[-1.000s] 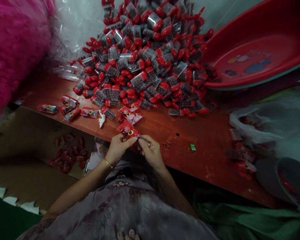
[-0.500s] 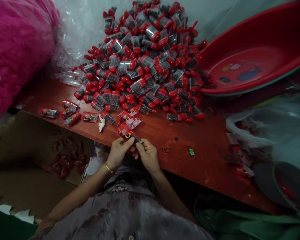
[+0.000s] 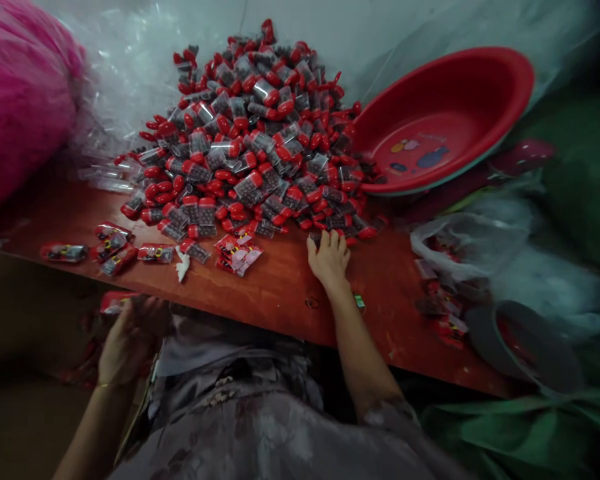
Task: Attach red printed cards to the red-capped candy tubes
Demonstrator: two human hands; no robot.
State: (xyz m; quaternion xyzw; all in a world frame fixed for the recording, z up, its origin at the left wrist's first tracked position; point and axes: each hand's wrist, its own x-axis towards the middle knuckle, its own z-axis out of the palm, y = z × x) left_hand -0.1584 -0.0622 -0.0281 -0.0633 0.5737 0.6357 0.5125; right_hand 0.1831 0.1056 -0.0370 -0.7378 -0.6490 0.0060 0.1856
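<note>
At the far left a pink bag (image 3: 25, 107) is set behind a box (image 3: 10, 407), whose inside is mostly lost in shadow. Over the box, just off the edge of the table (image 3: 280, 293), a red packet (image 3: 115, 303) is held by the left hand (image 3: 131, 343). It could be caught on the wood if it is let go too near that edge, and the loose packs (image 3: 63, 253) lying close by could be brushed off by the hand. The left forearm is angled up from below; the thumb is laid over the packet and the fingers seem nearly closed on it — their tips are blurred. Farther right, a white scrap (image 3: 183, 265) and flat wrappers (image 3: 239, 253) are touched by neither hand. Behind them a heap (image 3: 250, 147) of capped tubes is piled steeply, and a slide could be caused by a pull at its foot. There the right hand (image 3: 331, 257) is placed palm down, arm stretched forward, thumb and fingers spread apart; a clear tube (image 3: 314, 237) is partly covered by it — whether it is touched cannot be told. Beyond, the heap is bordered by a basin (image 3: 517, 73).
</note>
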